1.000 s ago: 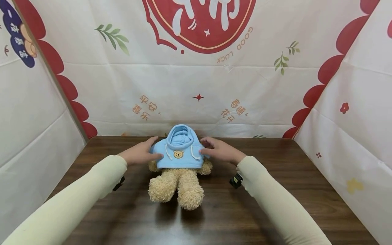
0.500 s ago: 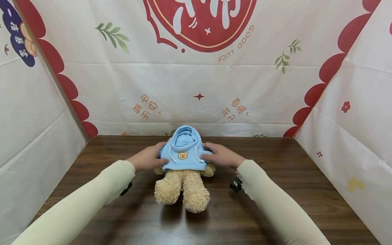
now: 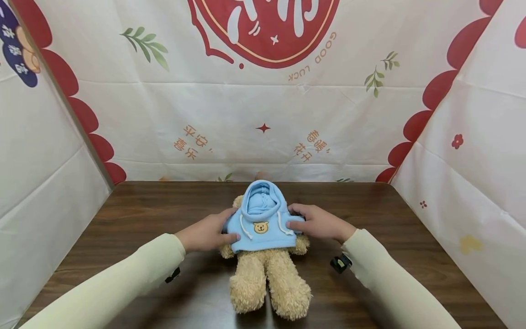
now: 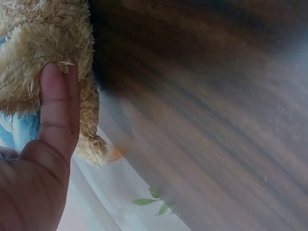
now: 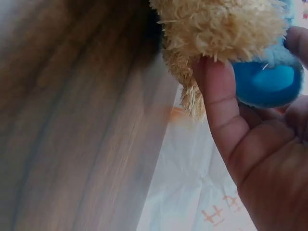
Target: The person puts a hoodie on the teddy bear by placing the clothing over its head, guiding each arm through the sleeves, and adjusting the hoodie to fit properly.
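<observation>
A tan plush teddy bear [image 3: 268, 276] in a blue hoodie [image 3: 263, 233] is on the table in the head view, legs toward me. Behind the hoodie's hood, most of its head is hidden; one ear shows at the left. My left hand [image 3: 209, 230] grips the bear's side at the left sleeve, thumb on the front. On the opposite side my right hand [image 3: 322, 221] holds the other sleeve, thumb in front too. In both wrist views, fingers [image 4: 55, 106] of the left hand and fingers [image 5: 224, 96] of the right press into the fur.
The dark wooden table [image 3: 156, 205] extends to both sides of the bear. A white printed cloth [image 3: 255, 109] hangs along its back edge, with similar cloth walls at left and right. Each wrist carries a black strap device [image 3: 341, 263].
The teddy bear has moved toward me and to the right, carried by both hands. The left hand has closed in on its side. The head view has shifted slightly.
</observation>
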### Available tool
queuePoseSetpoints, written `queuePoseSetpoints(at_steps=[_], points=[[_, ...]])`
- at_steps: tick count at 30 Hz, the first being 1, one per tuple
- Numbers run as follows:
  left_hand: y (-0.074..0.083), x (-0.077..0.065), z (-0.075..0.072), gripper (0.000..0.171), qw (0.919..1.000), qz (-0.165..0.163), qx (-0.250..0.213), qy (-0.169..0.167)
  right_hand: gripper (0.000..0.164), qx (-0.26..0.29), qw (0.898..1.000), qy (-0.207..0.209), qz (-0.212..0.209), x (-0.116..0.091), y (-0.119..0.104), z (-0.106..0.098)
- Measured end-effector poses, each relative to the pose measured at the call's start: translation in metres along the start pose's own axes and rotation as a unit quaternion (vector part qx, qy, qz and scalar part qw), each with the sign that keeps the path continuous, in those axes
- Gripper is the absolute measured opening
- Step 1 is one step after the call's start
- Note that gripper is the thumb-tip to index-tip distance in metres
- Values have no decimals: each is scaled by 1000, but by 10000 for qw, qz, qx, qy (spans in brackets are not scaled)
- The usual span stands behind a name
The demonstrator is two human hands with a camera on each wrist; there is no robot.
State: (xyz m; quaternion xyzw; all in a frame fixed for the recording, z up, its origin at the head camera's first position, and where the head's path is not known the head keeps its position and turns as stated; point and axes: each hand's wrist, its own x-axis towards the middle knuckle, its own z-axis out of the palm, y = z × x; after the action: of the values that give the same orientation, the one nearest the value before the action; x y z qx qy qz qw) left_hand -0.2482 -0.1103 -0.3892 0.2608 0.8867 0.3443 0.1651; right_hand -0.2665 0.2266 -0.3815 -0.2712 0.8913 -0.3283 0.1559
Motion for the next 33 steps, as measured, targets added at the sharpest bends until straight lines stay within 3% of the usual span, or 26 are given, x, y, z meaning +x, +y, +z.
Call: queuePoseSetpoints(at_steps=[9,14,21,26,33], points=[[4,-13,6,81,9998,104,-5,-171,28,-39,9995,-69,-293,-17,-9,5],[2,-11,3,67,9998,121,-162,-30,21,-109,9997,69,-218,-15,-11,3],[0,-5,-11,30,9959,468,-102,770,8,-327,9978,547,-171,-11,-20,-7],[12,6,-33,26,9901,444,-84,1329,5,-217,9948,994,31,0,-24,-24],[12,41,-52,24,9811,442,255,1865,10,-270,9894,1411,203,34,-17,-43]])
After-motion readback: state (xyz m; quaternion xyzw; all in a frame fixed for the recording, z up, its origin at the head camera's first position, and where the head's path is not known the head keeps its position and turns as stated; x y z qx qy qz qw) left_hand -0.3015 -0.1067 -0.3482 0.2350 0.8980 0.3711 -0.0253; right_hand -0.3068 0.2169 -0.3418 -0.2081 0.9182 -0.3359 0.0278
